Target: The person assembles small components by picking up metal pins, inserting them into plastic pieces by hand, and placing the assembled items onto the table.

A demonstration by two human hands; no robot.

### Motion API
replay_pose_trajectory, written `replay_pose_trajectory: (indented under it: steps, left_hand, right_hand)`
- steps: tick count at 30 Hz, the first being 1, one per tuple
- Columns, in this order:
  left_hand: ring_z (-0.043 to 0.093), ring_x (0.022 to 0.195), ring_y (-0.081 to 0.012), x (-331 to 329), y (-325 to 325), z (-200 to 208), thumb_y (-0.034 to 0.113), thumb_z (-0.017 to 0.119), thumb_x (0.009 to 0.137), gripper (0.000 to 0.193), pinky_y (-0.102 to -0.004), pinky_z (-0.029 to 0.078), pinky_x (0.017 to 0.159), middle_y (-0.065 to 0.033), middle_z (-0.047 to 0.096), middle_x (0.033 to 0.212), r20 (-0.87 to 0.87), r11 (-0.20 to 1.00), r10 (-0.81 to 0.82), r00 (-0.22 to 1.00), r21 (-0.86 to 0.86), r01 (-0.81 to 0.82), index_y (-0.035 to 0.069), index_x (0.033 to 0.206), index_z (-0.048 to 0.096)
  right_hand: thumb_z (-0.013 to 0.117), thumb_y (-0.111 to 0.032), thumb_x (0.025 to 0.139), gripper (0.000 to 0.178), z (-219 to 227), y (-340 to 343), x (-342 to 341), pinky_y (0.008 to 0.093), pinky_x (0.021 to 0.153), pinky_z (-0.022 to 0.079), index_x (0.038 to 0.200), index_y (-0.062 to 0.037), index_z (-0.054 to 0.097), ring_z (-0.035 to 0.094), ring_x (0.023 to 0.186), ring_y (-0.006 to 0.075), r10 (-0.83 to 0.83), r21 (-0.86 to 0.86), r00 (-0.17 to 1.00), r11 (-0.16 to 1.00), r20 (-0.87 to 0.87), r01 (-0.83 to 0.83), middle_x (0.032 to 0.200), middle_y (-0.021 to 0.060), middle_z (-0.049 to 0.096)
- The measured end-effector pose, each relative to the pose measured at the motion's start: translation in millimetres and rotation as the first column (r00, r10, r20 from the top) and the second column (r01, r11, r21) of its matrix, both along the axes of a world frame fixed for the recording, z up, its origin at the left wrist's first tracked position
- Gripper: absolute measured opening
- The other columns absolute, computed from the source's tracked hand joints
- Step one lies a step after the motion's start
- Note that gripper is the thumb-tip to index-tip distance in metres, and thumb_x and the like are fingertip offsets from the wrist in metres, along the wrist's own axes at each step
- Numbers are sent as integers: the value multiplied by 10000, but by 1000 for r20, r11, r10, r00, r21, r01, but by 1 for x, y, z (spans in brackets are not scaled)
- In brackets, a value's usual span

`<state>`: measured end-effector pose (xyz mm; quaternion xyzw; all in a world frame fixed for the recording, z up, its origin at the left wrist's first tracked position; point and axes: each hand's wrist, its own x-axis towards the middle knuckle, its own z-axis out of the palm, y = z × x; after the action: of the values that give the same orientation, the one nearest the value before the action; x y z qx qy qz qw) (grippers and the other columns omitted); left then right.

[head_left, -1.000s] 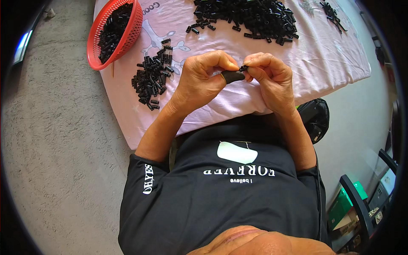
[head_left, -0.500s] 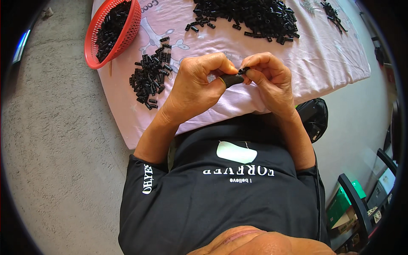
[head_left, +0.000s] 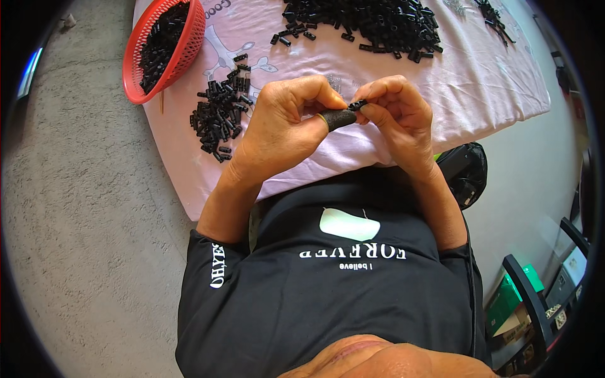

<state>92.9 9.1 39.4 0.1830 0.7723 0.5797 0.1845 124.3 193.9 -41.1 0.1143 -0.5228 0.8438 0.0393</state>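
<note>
Pinching a small black plastic tube between left hand and right hand, over the near pink tablecloth, likely to keep it still (wearing a dark thumb cover, maybe for grip).

Left hand and right hand close together, thumbs and fingers pinched, bare forearms angled inward

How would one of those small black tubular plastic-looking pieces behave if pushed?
The black pieces look light: fingertips pinch one. They're probably stiff, lying straight even heaped. Rounded sides might roll, though the wrinkled pink cloth could slow them.
</note>
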Motion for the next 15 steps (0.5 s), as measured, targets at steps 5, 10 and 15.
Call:
replay_pose_trajectory:
  steps: [5,10,15]
  left_hand:
    - [689,824,-165,0,7,-9,-173,649,755,193,-270,546,754,-117,698,883,-494,988,-65,867,-153,-14,-31,881,619]
    - [698,828,-176,-1,8,-13,-181,629,741,217,-281,554,752,-120,696,887,-587,984,-78,806,-174,-32,-30,896,614]
    - [664,873,-138,3,9,-19,-194,614,770,215,-256,535,788,-90,687,926,-289,998,53,956,30,-46,-35,914,622]
  right_hand:
    - [628,35,955,111,-9,7,-6,237,766,560,1065,22,628,665,821,106,107,-113,987,989,123,-93,894,60,677]
    - [632,29,955,104,-11,8,-7,237,766,556,1058,17,633,667,822,106,97,-148,988,986,117,-80,911,68,684]
    - [638,29,952,103,-11,4,-6,243,765,555,1053,14,638,673,835,116,13,-126,999,992,43,-8,928,78,692]
